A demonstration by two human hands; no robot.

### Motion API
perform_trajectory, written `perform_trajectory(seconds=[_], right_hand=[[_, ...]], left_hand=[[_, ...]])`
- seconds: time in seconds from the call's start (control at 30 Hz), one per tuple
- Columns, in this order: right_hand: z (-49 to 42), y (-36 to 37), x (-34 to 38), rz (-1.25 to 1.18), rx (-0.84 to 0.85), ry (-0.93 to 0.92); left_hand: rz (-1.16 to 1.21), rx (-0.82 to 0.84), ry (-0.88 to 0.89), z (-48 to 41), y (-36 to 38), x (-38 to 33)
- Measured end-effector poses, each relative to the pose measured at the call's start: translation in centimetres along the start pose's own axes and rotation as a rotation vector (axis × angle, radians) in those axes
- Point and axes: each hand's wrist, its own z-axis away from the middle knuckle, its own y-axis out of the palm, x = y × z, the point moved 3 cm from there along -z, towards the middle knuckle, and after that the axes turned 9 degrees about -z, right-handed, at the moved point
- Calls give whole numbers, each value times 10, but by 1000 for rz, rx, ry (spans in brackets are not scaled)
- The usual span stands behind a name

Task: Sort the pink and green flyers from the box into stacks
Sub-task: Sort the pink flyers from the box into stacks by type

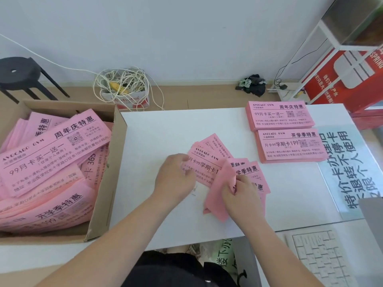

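Fan of loose pink paper flyers point(205, 162), centre of white bench point(161, 131): left hand point(174, 175) grips its 9 o'clock edge, right hand point(238, 191) pinches one sheet. Far pink flyer stack point(279, 117) and near pink flyer stack point(290, 147), 2 o'clock. Brown cardboard box point(103, 193) of flyers, 9 o'clock.

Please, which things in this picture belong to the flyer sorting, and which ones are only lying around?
Belong to the job: cardboard box, its pink flyers, loose flyers gripped by the left hand and right hand, far stack, near stack.
Just lying about: black stool, cable tangle, dark cloth, red carton, printed sign, keyboard.
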Motion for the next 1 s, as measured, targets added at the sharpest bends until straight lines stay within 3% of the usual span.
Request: perform_trajectory(seconds=[0.1, 0.2, 0.37, 0.43, 0.63, 0.73, 0.87, 1.0], right_hand=[[-1, 2, 2, 27, 2, 3], [0, -2, 9, -28, -14, 30], [-1, -7, 13, -184, -15, 17], [-5, -5, 8, -269, -5, 22], [-11, 0, 1, -379, 19, 73], [-11, -1, -4, -386, -10, 130], [-12, -4, -8, -327, -19, 132], [-12, -7, -7, -291, -24, 105]], left_hand=[[297, 20, -175, -9, 6, 7], [466, 70, -193, -7, 13, 5], [-6, -15, 301, 11, 31, -1], [-76, -3, 446, 21, 41, -2], [-127, 108, 483, 23, 48, 3], [-204, 62, 490, 20, 42, 9], [102, 154, 180, -3, 11, -4], [263, 87, -103, -30, -2, -10]])
